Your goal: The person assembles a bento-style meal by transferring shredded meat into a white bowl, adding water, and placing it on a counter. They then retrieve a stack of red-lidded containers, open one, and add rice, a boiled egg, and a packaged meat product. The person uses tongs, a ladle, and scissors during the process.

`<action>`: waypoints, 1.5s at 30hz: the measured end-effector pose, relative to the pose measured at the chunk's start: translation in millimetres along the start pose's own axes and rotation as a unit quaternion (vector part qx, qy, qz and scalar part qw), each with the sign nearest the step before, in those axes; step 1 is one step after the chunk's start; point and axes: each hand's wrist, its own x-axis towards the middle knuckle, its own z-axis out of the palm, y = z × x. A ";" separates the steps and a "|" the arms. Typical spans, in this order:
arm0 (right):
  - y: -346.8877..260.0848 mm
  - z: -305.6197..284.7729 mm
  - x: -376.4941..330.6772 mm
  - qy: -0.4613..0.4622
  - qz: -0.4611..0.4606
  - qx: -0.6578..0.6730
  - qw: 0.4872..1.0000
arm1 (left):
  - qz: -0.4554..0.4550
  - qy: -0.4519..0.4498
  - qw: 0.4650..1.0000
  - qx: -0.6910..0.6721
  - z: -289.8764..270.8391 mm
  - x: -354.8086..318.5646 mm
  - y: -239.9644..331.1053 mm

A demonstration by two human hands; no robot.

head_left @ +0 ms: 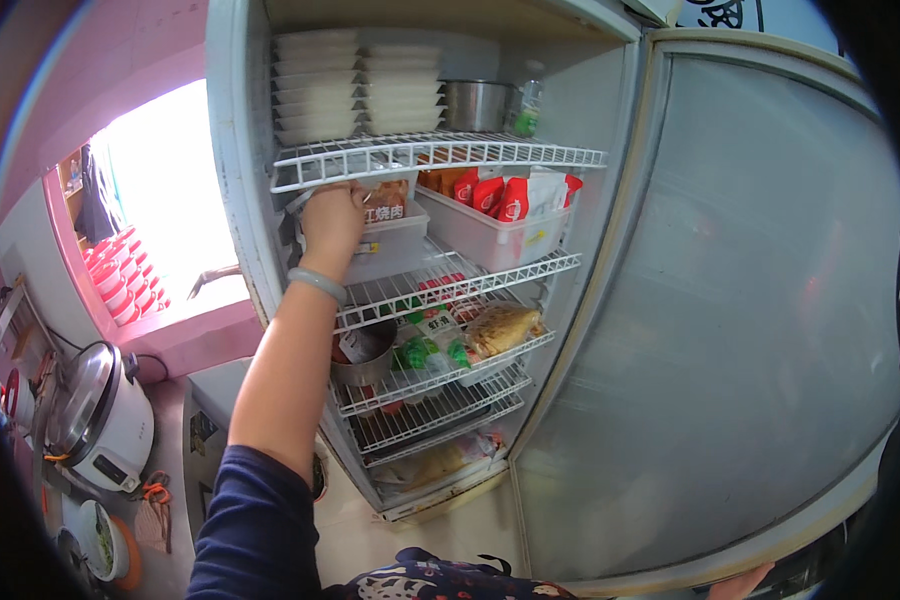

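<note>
My left hand (332,222), with a pale bangle on the wrist, reaches into an upright fridge (240,150) at its second shelf. Its fingers are curled at a translucent plastic bin (395,228) of brown food packets (385,197); what they grip is hidden. Right of that bin stands another white bin (490,235) with red-and-white pouches (530,197) and orange packets. Only a sliver of my right hand (742,582) shows at the bottom right, by the lower edge of the open fridge door (710,330); its fingers cannot be made out.
Stacked white containers (315,90), a metal pot (473,105) and a bottle (528,110) stand on the top wire shelf (440,155). Lower down are a metal bowl (365,355), green-white bags (435,345) and a yellowish bag (503,330). A rice cooker (105,420) sits on the left counter.
</note>
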 end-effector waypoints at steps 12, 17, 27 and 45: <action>-31.2 8.6 -24.7 -0.021 0.069 -0.024 0.997 | 0.235 0.178 0.951 -0.095 -26.4 -13.2 21.2; -43.8 11.6 -38.9 -0.037 0.055 -0.033 0.997 | 0.327 0.214 0.913 -0.117 -83.9 -23.6 55.4; -118.7 26.8 -107.4 -0.229 -0.104 0.026 0.968 | 0.120 -0.103 0.954 -0.254 -181.2 -214.3 -34.4; -428.5 254.9 -591.9 -0.749 -0.528 0.273 0.293 | -0.145 -0.109 0.983 0.013 -344.8 -460.1 -289.3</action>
